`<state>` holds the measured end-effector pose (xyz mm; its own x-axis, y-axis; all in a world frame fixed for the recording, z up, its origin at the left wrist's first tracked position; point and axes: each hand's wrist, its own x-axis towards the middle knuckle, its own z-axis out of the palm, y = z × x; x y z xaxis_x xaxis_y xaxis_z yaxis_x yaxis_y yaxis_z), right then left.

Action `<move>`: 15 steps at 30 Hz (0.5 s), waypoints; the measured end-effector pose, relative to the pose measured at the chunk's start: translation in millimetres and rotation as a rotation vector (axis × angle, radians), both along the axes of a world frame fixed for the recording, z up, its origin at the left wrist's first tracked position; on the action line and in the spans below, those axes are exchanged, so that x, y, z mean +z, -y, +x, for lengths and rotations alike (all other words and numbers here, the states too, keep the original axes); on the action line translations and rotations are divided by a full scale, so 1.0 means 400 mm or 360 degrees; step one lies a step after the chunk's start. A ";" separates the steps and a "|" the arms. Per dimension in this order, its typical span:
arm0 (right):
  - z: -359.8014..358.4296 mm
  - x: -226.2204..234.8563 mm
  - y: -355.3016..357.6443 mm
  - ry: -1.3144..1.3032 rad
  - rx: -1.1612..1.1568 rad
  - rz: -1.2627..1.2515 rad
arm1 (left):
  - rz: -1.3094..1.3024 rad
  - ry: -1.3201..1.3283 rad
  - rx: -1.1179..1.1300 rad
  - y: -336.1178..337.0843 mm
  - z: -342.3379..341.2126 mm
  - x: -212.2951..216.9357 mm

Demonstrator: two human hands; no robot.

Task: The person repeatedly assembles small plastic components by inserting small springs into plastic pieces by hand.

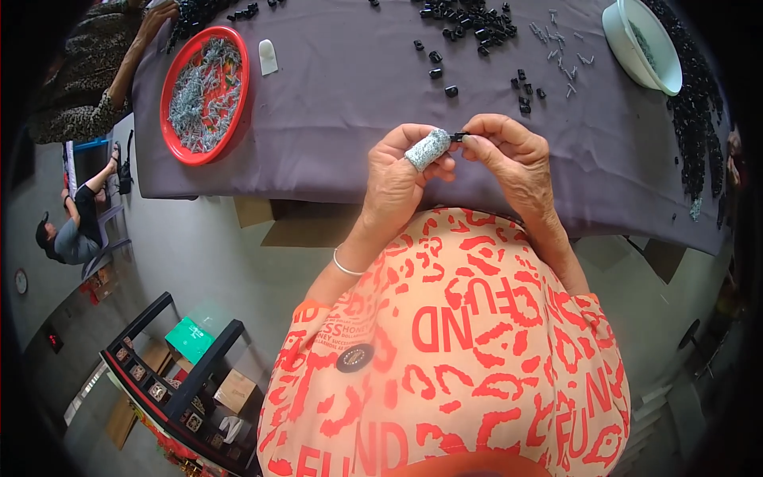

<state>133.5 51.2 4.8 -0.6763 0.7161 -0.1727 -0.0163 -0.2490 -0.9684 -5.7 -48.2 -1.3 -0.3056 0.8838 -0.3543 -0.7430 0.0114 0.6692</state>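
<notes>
My left hand (401,171) and my right hand (509,155) meet above the near edge of a table under a purple cloth (342,87). Together they pinch a small black part (459,137) between the fingertips. A grey speckled cot (427,149) covers my left thumb. Loose small black parts (469,24) and several small grey metal pieces (560,56) lie scattered on the cloth beyond my hands. Whether a metal piece is in the black part I cannot tell.
A red round tray (205,91) heaped with grey metal pieces sits far left beside a small white cot (269,56). A white bowl (642,44) stands far right, with a long heap of black parts (699,119) along the right edge. Another person's arm (131,60) reaches the table's left corner.
</notes>
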 end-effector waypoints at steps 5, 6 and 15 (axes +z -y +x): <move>-0.011 0.012 0.003 0.0079 -0.0022 -0.0070 | 0.0007 0.0031 0.0134 0.006 0.028 -0.022; -0.014 0.014 0.003 0.0102 -0.0027 -0.0074 | 0.0008 -0.0019 0.0163 0.005 0.032 -0.027; -0.010 -0.005 0.028 0.0008 -0.0239 -0.0075 | -0.0047 -0.0525 0.0234 -0.007 0.048 -0.026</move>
<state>129.5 39.8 2.6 -0.5613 0.8001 -0.2118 -0.0518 -0.2894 -0.9558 13.6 -45.2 -11.8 -0.5310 0.8126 -0.2401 -0.4821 -0.0568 0.8743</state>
